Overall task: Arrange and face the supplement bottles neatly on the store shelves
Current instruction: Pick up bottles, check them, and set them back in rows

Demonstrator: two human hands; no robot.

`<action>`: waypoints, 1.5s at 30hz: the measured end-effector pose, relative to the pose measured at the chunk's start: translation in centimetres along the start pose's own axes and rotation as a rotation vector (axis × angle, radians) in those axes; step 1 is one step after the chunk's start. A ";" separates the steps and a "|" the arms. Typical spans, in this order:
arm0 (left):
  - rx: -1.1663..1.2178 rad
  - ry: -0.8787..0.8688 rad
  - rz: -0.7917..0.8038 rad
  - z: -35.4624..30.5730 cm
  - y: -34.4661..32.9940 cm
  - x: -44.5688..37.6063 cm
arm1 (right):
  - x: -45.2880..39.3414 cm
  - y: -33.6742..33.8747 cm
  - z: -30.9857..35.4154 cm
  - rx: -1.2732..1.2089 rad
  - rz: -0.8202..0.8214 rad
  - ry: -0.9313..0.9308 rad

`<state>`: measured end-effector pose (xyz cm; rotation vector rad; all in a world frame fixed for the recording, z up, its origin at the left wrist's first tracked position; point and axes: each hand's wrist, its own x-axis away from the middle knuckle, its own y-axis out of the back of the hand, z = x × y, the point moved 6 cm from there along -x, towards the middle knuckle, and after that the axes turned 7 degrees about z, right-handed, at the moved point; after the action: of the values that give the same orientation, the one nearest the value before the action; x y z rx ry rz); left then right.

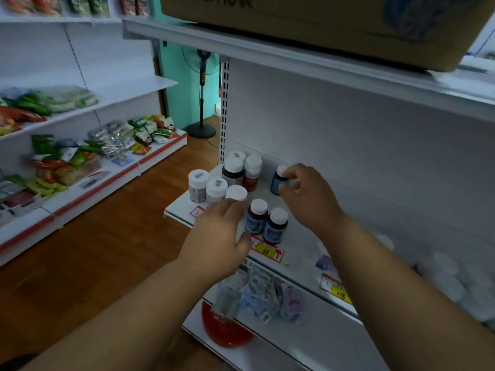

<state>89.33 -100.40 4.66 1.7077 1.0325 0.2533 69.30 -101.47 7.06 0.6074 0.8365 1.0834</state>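
The supplement bottles point(263, 220) are small, with white caps and dark bodies; two with blue labels stand together at the front edge of the shelf point(300, 245). The right hand point(308, 194) pinches another blue-label bottle point(277, 182) farther back, near the shelf's rear wall. The left hand point(219, 231) lies with straight fingers against a white bottle point(236, 193) near the left front corner, gripping nothing. A price tag point(267, 251) hangs on the front edge.
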 end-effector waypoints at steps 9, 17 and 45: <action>0.012 -0.044 0.074 3.6 -1.1 -8.1 | -11.9 -7.3 -8.0 0.401 0.454 -0.146; 0.040 -0.142 0.152 7.3 -1.6 -10.5 | -12.3 -8.4 -8.5 0.422 0.296 -0.195; -0.211 -0.657 0.480 0.4 -9.4 -11.1 | 3.1 1.3 -2.4 0.444 0.141 -0.558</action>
<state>78.12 -108.34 -0.07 1.6525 0.1057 0.0839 67.37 -98.00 5.85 1.2894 0.5440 0.7876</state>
